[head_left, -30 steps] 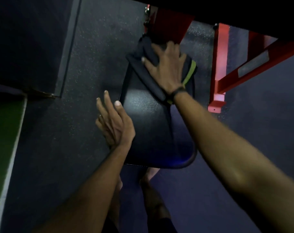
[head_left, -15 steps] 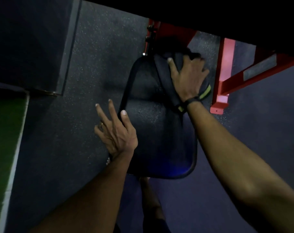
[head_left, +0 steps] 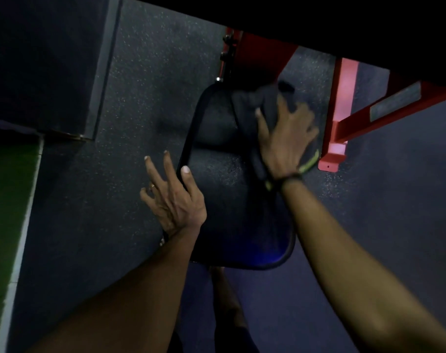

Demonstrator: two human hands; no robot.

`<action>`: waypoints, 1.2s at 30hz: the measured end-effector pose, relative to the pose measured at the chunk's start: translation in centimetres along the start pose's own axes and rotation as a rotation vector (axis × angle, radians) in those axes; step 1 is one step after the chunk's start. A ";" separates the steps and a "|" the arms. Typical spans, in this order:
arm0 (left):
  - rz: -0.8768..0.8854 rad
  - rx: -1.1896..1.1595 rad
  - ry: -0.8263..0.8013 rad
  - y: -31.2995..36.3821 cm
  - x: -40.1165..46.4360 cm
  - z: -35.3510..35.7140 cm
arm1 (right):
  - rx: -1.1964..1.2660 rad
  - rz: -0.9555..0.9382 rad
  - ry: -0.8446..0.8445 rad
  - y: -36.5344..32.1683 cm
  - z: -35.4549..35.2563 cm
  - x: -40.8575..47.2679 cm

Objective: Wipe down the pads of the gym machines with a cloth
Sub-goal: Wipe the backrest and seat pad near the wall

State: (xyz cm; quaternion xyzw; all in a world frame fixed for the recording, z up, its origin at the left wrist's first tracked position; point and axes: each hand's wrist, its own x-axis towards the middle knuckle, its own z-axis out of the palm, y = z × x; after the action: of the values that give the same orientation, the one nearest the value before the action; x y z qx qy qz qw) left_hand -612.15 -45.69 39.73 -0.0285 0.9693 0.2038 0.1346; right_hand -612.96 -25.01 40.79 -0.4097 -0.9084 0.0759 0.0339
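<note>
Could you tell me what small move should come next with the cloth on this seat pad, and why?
Probably draw the right hand and cloth toward the near end: they sit at the seat pad's far right corner, and its middle and near surface lie uncovered.

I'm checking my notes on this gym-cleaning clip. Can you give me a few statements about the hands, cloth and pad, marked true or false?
1. The right hand presses a dark cloth onto the black pad. True.
2. The left hand holds the cloth. False: it rests on the pad's left edge, fingers spread.
3. The machine frame is red. True.
4. The cloth lies at the pad's near end. False: it is at the far end.
</note>
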 end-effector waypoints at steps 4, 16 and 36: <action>0.001 0.011 0.001 0.0 0.0 0.1 | 0.059 0.012 -0.009 -1.7 0.8 4.2; -0.021 0.010 -0.020 0.1 0.1 0.0 | 0.043 0.109 0.037 5.8 -1.3 -4.5; 0.021 0.052 0.034 0.4 -0.4 -0.3 | 0.139 -0.363 0.124 -3.1 2.0 2.3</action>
State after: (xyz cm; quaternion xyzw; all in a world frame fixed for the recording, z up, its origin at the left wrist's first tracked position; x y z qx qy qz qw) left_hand -611.90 -45.42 40.23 -0.0182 0.9766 0.1796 0.1167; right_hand -617.01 -25.55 39.32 -0.2399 -0.9561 0.1057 0.1309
